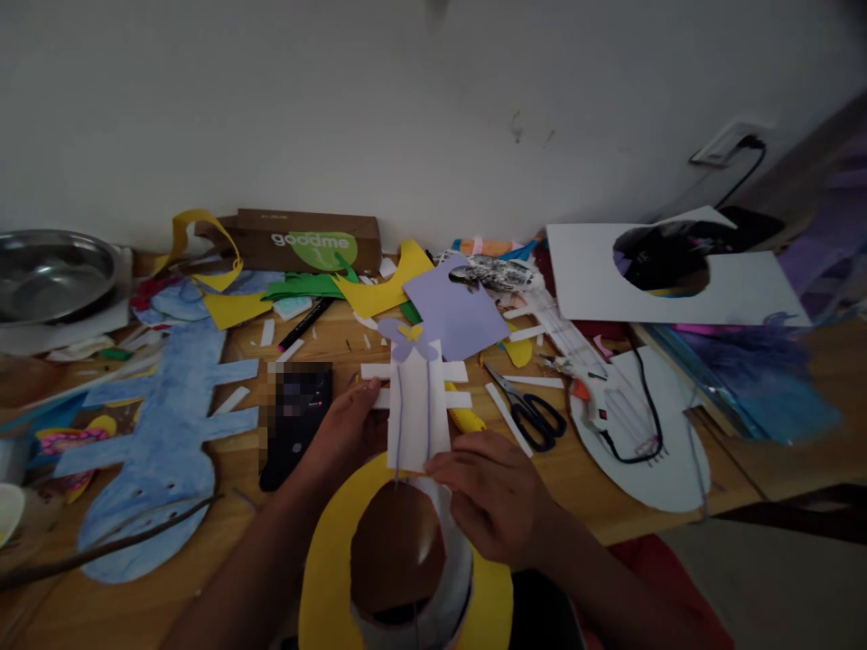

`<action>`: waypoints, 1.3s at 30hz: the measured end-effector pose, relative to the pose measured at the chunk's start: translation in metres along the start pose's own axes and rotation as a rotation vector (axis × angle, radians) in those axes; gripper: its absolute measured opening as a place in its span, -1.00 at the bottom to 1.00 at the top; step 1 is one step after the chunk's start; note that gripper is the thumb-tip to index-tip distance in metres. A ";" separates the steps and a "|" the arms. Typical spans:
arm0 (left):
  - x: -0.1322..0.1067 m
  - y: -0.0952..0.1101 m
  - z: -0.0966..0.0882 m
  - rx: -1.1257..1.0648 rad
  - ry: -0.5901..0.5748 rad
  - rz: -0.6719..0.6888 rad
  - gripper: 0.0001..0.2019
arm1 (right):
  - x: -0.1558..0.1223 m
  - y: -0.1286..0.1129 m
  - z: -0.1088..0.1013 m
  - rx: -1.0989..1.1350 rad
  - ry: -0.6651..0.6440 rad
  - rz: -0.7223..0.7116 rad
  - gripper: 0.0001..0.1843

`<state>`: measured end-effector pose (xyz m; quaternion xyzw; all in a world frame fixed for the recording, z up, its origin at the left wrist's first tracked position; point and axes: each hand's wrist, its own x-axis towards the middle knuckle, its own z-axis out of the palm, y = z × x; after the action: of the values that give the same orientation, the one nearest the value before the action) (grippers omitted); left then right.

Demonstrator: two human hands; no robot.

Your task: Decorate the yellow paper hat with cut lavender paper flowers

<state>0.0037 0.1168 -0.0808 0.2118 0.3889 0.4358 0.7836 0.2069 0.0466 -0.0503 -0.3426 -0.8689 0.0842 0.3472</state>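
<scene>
A handmade paper guitar (pixel 406 406) stands between my hands, with a white neck, a yellow body with a round hole, and a purple butterfly shape (pixel 408 338) at its top. White paper tabs stick out from both sides of the neck, and purple strings run down it. My left hand (pixel 349 420) is closed on the neck's left edge, its fingers partly hidden behind it. With bent fingers, my right hand (pixel 494 492) pinches the neck's lower right edge, just above the hole; whether a string is also between the fingertips I cannot tell.
Black-handled scissors (pixel 535 420) and a glue gun (pixel 600 411) lie to the right, near another paper guitar (pixel 643 460). A phone (pixel 298 424) and a blue painted guitar cutout (pixel 169 406) are on the left. Behind are paper scraps, a brown box (pixel 308 239) and a metal bowl (pixel 54 271).
</scene>
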 end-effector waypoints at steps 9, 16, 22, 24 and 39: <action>0.001 -0.001 -0.002 -0.011 0.006 0.005 -0.76 | 0.000 -0.007 -0.007 0.022 0.013 -0.020 -0.64; 0.002 -0.002 -0.001 -0.010 0.012 -0.007 -0.78 | -0.003 -0.007 -0.009 0.029 -0.022 -0.011 -0.61; 0.001 0.004 -0.002 -0.001 0.035 0.002 -0.73 | -0.022 0.003 -0.020 -0.045 0.139 0.254 -0.76; 0.000 0.009 -0.004 -0.006 0.069 0.033 -0.76 | -0.032 0.016 -0.030 -0.172 0.214 0.466 -0.97; 0.007 0.026 -0.013 0.134 0.201 -0.010 -0.78 | -0.076 0.019 -0.043 -0.148 -0.467 0.994 -0.72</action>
<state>-0.0181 0.1360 -0.0745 0.2170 0.4950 0.4237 0.7269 0.2856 0.0068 -0.0667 -0.7070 -0.6603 0.2505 0.0388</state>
